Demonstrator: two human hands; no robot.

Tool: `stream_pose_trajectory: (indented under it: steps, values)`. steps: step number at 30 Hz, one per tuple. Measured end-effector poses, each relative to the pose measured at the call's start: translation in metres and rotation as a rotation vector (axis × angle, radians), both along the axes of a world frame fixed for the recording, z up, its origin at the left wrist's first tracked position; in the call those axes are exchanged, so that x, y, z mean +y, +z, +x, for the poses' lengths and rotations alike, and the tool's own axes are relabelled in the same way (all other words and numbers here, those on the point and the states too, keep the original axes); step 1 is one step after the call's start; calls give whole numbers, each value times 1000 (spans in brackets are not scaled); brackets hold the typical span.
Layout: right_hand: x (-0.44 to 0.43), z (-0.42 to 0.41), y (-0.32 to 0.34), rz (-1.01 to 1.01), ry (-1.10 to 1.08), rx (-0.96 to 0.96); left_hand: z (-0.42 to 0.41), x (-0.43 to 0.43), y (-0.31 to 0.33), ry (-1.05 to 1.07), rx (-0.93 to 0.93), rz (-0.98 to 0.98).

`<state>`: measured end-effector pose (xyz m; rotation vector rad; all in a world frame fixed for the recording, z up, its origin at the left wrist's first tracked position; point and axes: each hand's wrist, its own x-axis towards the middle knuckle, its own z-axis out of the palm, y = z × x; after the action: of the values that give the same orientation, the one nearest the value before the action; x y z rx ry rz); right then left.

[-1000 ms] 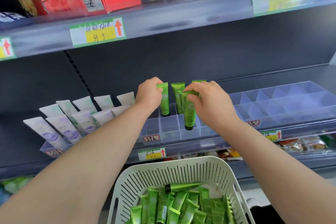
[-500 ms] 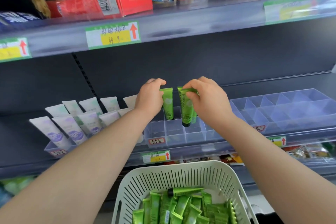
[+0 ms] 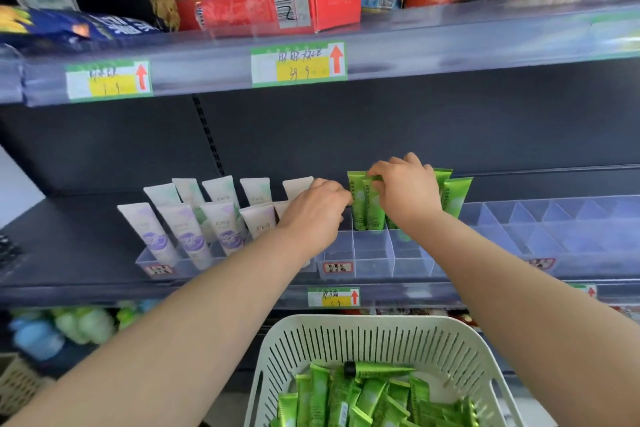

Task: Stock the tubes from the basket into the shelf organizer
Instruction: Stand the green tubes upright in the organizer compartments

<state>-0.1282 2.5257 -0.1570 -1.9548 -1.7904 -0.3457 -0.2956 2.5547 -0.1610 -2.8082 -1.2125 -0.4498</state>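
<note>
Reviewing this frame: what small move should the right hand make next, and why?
Probably let go and reach back toward the basket. The right hand pinches the top of a green tube that appears to stand upright in a back compartment of the organizer, beside other green tubes, and the basket holds many more.

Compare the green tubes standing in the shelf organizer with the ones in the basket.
The shelf tubes stand upright in the organizer; the basket tubes lie jumbled in a heap. The shelf tubes are few; the basket tubes are many. The right hand pinches one shelf tube's top; no hand touches the basket tubes. Both are the same glossy green.
</note>
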Motion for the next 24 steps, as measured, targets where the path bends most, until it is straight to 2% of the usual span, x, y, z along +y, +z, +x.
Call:
stream_pose_trajectory:
  steps: [7, 17, 24]
  values:
    - [7, -2, -10, -76, -24, -90, -1, -3, -6, -27, -27, 11]
    - [-17, -7, -7, 87, 21, -54, -2, -20, -14, -57, -43, -17]
    - [-77, -19, -65, 72, 72, 17, -16, -61, -62, -107, -37, -108]
